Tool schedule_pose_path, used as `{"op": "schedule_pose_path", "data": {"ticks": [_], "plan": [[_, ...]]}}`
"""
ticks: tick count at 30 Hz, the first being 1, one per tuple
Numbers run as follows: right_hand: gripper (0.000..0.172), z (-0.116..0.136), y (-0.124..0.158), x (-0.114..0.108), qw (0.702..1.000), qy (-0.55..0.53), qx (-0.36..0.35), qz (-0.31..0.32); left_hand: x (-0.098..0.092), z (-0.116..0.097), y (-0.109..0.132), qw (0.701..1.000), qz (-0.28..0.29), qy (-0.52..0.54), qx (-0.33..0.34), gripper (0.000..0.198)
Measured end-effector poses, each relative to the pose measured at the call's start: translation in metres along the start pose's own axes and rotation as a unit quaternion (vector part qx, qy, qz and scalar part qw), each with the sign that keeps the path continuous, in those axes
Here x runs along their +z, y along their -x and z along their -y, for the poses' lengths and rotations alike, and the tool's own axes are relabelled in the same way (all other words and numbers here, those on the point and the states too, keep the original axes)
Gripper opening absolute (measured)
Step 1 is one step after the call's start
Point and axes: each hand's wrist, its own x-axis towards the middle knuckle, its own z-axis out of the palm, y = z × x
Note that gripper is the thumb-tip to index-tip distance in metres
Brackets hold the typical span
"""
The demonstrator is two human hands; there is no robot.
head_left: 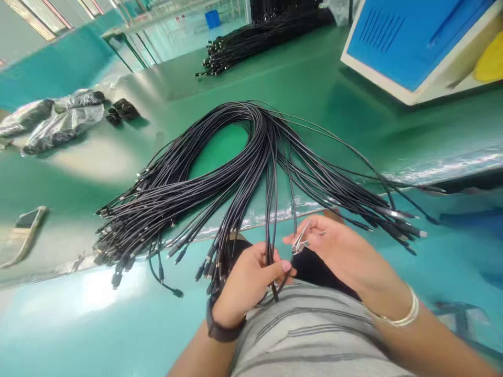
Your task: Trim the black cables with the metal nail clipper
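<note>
A big bundle of black cables (236,178) with plugs on their ends lies looped on the green table, its ends fanning toward me. My left hand (251,277), with a black band on its wrist, is closed around a few cables near their ends, at the table's front edge above my lap. Close beside it, my right hand (338,251) holds a small silver nail clipper (302,240) between thumb and fingers. The clipper's jaws are at one of the cables (291,264) by my left fingertips. Whether they touch it I cannot tell.
Another pile of black cables (267,39) lies at the back of the green table (314,99). A blue and white machine (389,42) stands at the right rear. To the left are plastic-wrapped bundles (66,120), small black pieces (122,110) and a beige strap-like item (31,230).
</note>
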Motion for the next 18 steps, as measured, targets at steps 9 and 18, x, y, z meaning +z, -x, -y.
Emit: {"op": "schedule_pose_path", "data": {"ticks": [9,18], "plan": [[0.017,0.013,-0.004,-0.002,0.985,0.166,-0.043,-0.029,-0.007,0.012,0.005,0.994,0.071,0.068,-0.047,0.033],[0.014,0.051,0.005,-0.008,0.963,0.233,-0.123,-0.055,0.011,-0.002,0.008,0.993,-0.013,0.115,0.018,0.021]]}}
